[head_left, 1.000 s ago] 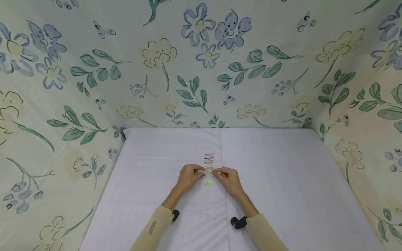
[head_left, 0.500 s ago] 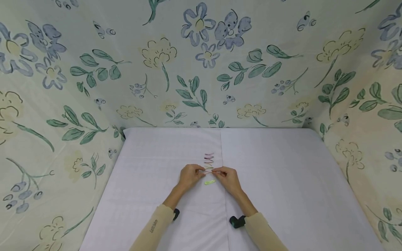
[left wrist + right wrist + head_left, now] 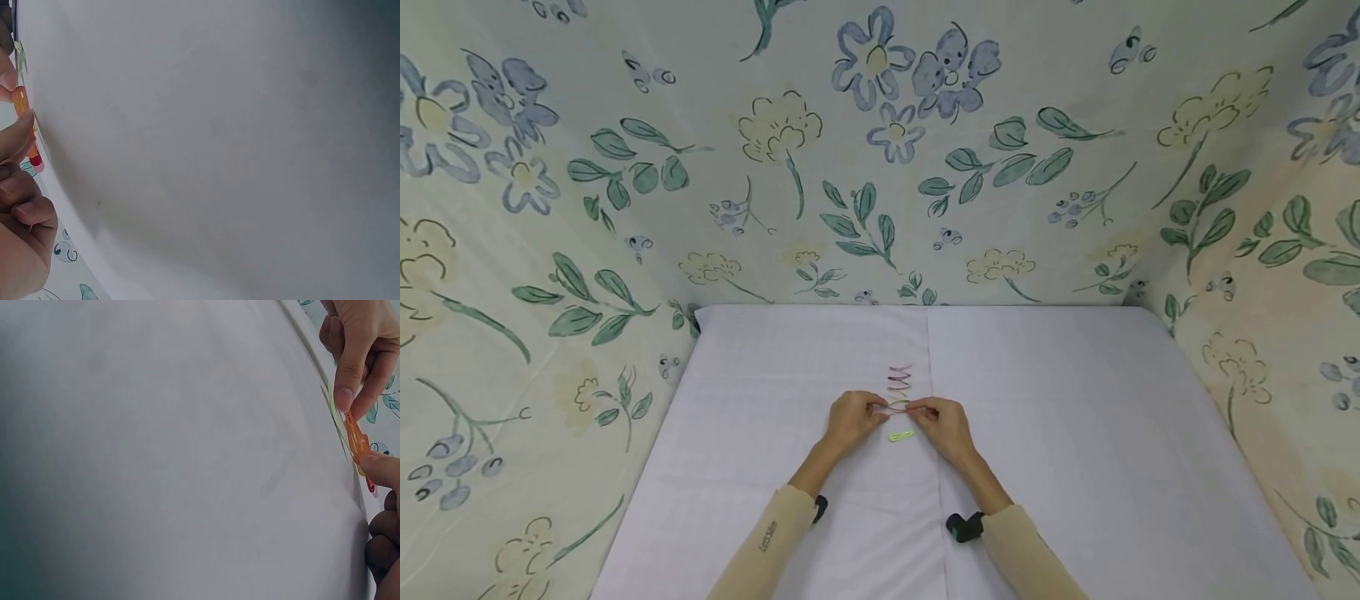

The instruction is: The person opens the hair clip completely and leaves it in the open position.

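Location: at the centre of the white cloth-covered surface (image 3: 1075, 433), walled by flower-printed fabric (image 3: 865, 150).
Left hand: left hand (image 3: 852, 419) has its fingers curled, thumb and forefinger pinching the left end of the small orange snap hair clip (image 3: 898, 409).
Right hand: right hand (image 3: 942, 422) is likewise curled, pinching the right end of the same clip between thumb and forefinger; the remaining fingers are folded under.
Clip position: held just above the surface between the two hands, lying crosswise. The right wrist view shows its orange metal body (image 3: 356, 441) gripped at both ends.
Neighbouring items: a short row of thin pink and dark-red hair clips (image 3: 898, 377) lies just beyond the hands; a yellow-green hair clip (image 3: 900, 435) lies just in front of them. Neither touches a hand.
Sleeves: beige long sleeves (image 3: 767, 537), each with a black wrist-mounted camera.
Step in hand (judgement): the clip appears to be flexed or snapped between the fingertips.
Next move calls for (judgement): even, opposed pressure at both ends and a firm pinch, since the thin metal may spring away.
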Demonstrator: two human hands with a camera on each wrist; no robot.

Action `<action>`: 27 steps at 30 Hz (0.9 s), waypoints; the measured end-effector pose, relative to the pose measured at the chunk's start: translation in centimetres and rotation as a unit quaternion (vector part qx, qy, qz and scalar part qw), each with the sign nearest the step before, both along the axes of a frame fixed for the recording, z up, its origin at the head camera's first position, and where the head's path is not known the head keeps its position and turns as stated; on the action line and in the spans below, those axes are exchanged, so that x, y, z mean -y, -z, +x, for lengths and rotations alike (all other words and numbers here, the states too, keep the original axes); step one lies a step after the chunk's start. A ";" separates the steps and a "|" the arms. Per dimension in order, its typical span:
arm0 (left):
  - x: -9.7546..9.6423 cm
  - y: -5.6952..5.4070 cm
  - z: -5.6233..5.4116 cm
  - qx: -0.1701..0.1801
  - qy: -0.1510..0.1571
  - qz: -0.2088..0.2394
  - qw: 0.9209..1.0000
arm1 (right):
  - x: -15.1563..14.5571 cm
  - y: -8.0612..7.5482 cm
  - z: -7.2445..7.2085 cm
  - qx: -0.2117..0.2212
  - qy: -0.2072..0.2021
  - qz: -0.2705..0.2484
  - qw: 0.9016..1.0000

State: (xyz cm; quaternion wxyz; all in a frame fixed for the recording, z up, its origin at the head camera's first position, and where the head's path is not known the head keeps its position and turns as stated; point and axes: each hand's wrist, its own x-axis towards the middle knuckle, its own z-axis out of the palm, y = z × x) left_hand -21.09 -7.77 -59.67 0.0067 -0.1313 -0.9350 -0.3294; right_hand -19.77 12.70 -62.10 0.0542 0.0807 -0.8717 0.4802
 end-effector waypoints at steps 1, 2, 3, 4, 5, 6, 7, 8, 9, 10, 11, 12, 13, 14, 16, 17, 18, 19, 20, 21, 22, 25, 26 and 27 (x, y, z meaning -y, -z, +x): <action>0.0 0.0 0.0 0.000 0.000 -0.002 1.000 | 0.0 0.0 0.0 0.003 0.002 0.002 1.000; 0.0 0.0 -0.1 0.001 0.000 -0.003 1.000 | 0.0 0.0 0.0 0.007 0.003 0.003 1.000; -0.1 0.0 -0.1 0.001 0.000 -0.004 1.000 | 0.0 -0.1 0.0 0.009 0.005 0.002 1.000; -0.1 0.0 -0.1 0.000 0.001 -0.006 1.000 | 0.1 -0.1 -0.1 0.010 0.005 0.002 1.000; -0.1 -0.1 -0.1 -0.001 0.002 -0.007 1.000 | 0.1 -0.2 -0.1 0.011 0.006 0.002 1.000; -0.2 -0.1 -0.2 -0.001 0.003 -0.009 1.000 | 0.1 -0.2 -0.1 0.011 0.007 0.002 1.000; -0.2 -0.2 -0.2 -0.001 0.004 -0.009 1.000 | 0.1 -0.2 -0.1 0.011 0.008 0.001 1.000; -0.3 -0.2 -0.2 -0.001 0.005 -0.010 1.000 | 0.1 -0.3 -0.1 0.011 0.008 0.001 1.000; -0.3 -0.2 -0.2 0.001 0.005 -0.011 1.000 | 0.1 -0.3 -0.1 0.011 0.009 0.000 1.000; -0.3 -0.2 -0.3 0.004 0.006 -0.011 1.000 | 0.1 -0.3 0.0 0.013 0.010 -0.001 1.000; -0.4 -0.3 -0.3 0.007 0.006 -0.011 1.000 | 0.1 -0.3 0.0 0.015 0.012 -0.001 1.000; -0.4 -0.3 -0.3 0.011 0.005 -0.010 1.000 | 0.1 -0.3 0.0 0.015 0.014 -0.002 1.000; -0.4 -0.3 -0.2 0.014 0.005 -0.010 1.000 | 0.1 -0.3 0.0 0.016 0.015 -0.002 1.000; -0.4 -0.4 -0.2 0.017 0.004 -0.010 1.000 | 0.2 -0.3 0.0 0.018 0.016 -0.003 1.000; -0.4 -0.4 -0.2 0.020 0.003 -0.008 1.000 | 0.2 -0.3 0.0 0.019 0.019 -0.003 1.000; -0.3 -0.4 -0.2 0.020 0.003 -0.007 1.000 | 0.2 -0.3 0.0 0.017 0.020 -0.002 1.000; -0.3 -0.5 -0.1 0.020 0.003 -0.007 1.000 | 0.2 -0.3 0.0 0.015 0.020 -0.002 1.000; -0.3 -0.5 -0.1 0.020 0.003 -0.006 1.000 | 0.3 -0.3 0.0 0.013 0.021 -0.003 1.000; -0.3 -0.5 -0.1 0.022 0.003 -0.005 1.000 | 0.3 -0.3 0.1 0.011 0.021 -0.003 1.000; -0.3 -0.5 -0.1 0.023 0.003 -0.004 1.000 | 0.3 -0.3 0.1 0.009 0.020 -0.004 1.000; -0.3 -0.5 0.0 0.024 0.003 -0.002 1.000 | 0.3 -0.3 0.1 0.007 0.019 -0.006 1.000; -0.2 -0.6 0.0 0.032 -0.001 -0.001 0.999 | 0.3 -0.3 0.2 0.005 0.019 -0.011 1.000; -0.1 -0.7 0.1 0.035 -0.004 -0.001 0.999 | 0.3 -0.3 0.2 0.007 0.019 -0.012 1.000; 0.0 -0.7 0.1 0.034 -0.006 -0.003 0.999 | 0.3 -0.2 0.2 0.009 0.019 -0.015 1.000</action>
